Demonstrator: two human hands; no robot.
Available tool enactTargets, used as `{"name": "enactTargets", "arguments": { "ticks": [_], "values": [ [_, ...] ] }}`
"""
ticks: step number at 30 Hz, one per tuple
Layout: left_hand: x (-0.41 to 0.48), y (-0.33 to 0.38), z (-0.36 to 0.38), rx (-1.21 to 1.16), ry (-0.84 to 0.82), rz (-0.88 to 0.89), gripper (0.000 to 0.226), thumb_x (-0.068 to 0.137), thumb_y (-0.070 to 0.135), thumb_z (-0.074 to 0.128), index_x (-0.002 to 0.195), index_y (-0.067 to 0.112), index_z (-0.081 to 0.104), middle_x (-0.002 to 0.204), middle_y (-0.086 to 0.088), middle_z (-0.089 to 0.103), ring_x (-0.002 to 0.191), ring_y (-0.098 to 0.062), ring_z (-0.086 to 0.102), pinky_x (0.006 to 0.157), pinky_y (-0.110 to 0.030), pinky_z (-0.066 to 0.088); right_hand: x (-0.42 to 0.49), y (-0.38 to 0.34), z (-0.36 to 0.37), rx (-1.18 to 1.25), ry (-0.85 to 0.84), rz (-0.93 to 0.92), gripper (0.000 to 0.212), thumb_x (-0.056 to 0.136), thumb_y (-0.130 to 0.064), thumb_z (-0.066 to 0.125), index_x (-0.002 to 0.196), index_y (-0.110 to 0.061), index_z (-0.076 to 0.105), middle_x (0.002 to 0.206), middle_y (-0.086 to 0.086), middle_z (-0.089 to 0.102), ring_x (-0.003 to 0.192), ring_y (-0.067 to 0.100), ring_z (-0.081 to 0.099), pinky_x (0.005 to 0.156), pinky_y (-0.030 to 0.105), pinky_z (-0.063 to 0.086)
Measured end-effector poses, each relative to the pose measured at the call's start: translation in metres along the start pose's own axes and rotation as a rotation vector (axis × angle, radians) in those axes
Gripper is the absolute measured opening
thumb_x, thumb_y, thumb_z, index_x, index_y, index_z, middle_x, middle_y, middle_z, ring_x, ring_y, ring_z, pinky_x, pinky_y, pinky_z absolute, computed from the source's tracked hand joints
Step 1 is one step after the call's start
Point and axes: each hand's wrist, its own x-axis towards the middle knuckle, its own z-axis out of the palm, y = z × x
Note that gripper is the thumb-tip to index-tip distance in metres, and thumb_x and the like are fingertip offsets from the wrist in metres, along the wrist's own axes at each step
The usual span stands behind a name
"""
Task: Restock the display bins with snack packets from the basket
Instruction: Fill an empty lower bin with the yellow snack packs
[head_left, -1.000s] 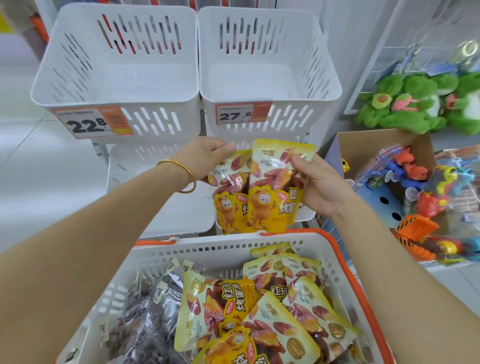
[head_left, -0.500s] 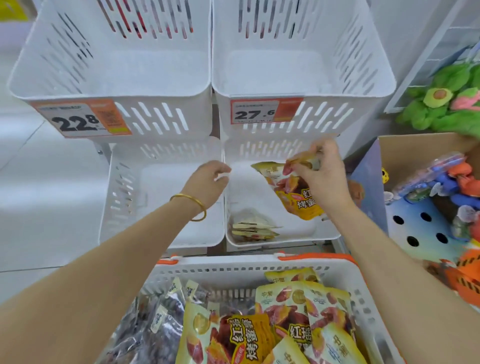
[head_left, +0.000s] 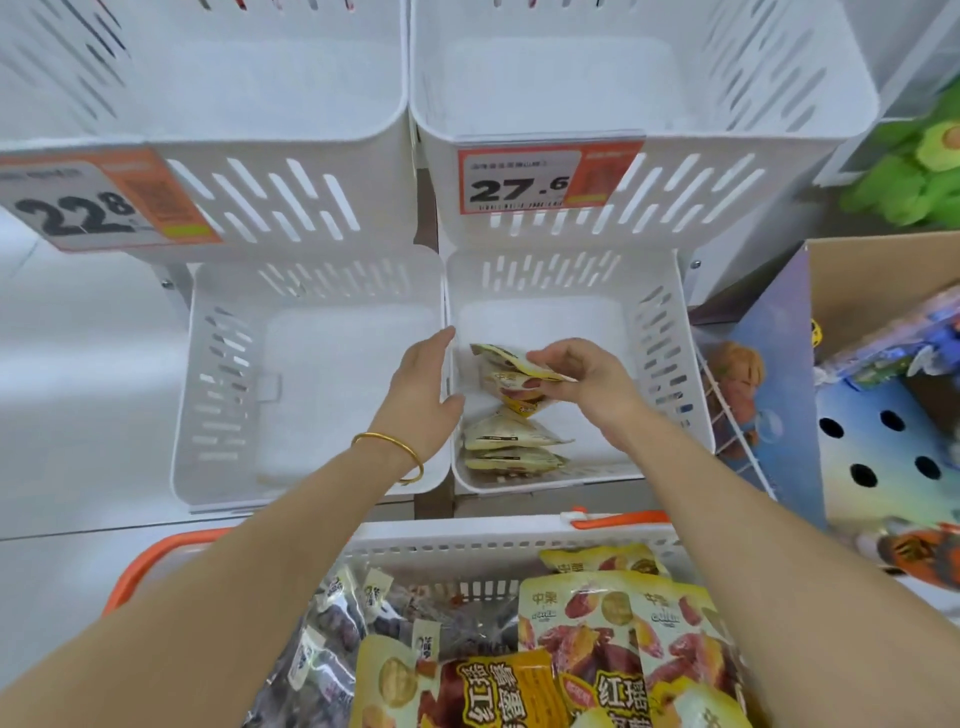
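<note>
My right hand (head_left: 587, 379) is down in the lower right bin (head_left: 696, 415). Its fingers and thumb pinch the top edge of a small bunch of snack packets (head_left: 506, 364) over the left half of the bin floor. I cannot tell whether the lowest one already touches the floor. My left hand (head_left: 423, 395) is open and holds nothing; its straight fingers lie against the rim where that bin meets the lower left bin (head_left: 208, 389). Two stacked packets (head_left: 511, 441) lie flat at the front left corner of the lower right bin, just in front of the bunch I hold. The basket (head_left: 467, 535) sits below the bins. It has yellow packets (head_left: 597, 623) on its right side and dark packets (head_left: 332, 639) on its left.

These pouches look light and soft, puffed in the middle and flat at the sealed ends. I judge the glossy film to be slippery, so pouches held in a bunch will likely slide over each other and the lower ones may drop free. The flat top seal looks like the surest place to pinch, with the thumb on one face and the fingers on the other. They do not look fragile, so I expect I can lower them and let go without much care. My free hand could steady the pile against the left wall.
</note>
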Motion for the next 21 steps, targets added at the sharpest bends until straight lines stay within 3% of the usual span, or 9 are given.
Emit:
{"name": "enactTargets", "arguments": {
  "ticks": [4,6,10,13,17,21],
  "values": [
    [0.001,0.003,0.006,0.047,0.003,0.015,0.067,0.087,0.002,0.054,0.146,0.017,0.026,0.149,-0.007,0.020,0.135,-0.023,0.028,0.108,-0.042,0.034,0.005,0.003,-0.005,-0.482,-0.046,-0.036,0.051,0.086,0.005,0.060,0.132,-0.015,0.053,0.139,0.010,0.044,0.131,0.021,0.040,0.105,0.024,0.032],
    [0.000,0.004,0.007,0.053,-0.003,0.022,0.069,0.086,0.001,0.055,0.146,0.016,0.025,0.151,-0.007,0.016,0.138,-0.024,0.023,0.109,-0.043,0.033,0.006,0.003,-0.001,-0.585,-0.043,-0.020,0.048,0.091,-0.002,0.057,0.136,-0.015,0.050,0.143,0.007,0.044,0.133,0.020,0.038,0.105,0.024,0.031],
    [-0.003,0.004,0.006,0.028,0.005,0.031,0.069,0.084,-0.007,0.048,0.146,0.015,0.025,0.151,-0.007,0.019,0.139,-0.022,0.023,0.110,-0.040,0.031,0.005,-0.008,0.007,-0.396,0.018,-0.022,0.038,0.089,0.006,0.056,0.122,-0.010,0.060,0.127,0.010,0.056,0.104,0.015,0.050,0.078,0.014,0.041],
    [-0.005,0.005,0.005,0.021,0.011,0.035,0.072,0.082,-0.014,0.041,0.146,0.014,0.024,0.150,-0.007,0.022,0.138,-0.019,0.023,0.114,-0.031,0.024,0.009,-0.017,0.010,-0.367,-0.017,-0.042,0.043,0.087,0.008,0.058,0.126,-0.012,0.056,0.118,0.009,0.052,0.102,0.019,0.049,0.086,0.022,0.041],
    [-0.003,0.003,0.008,0.076,0.033,0.053,0.071,0.080,-0.014,0.041,0.145,0.012,0.027,0.150,-0.009,0.024,0.139,-0.023,0.023,0.114,-0.034,0.022,0.008,-0.014,0.015,-0.393,-0.086,0.142,0.072,0.088,0.008,0.055,0.147,-0.022,0.026,0.133,0.008,0.038,0.113,0.023,0.045,0.085,0.026,0.037],
    [-0.003,0.001,0.011,0.147,0.034,0.090,0.068,0.081,-0.013,0.044,0.144,0.011,0.030,0.151,-0.008,0.026,0.138,-0.025,0.023,0.112,-0.027,0.015,0.009,-0.011,0.017,-0.300,-0.068,0.202,0.074,0.085,0.011,0.051,0.146,-0.023,0.026,0.136,0.011,0.041,0.114,0.024,0.046,0.087,0.030,0.039]
  ]
}}
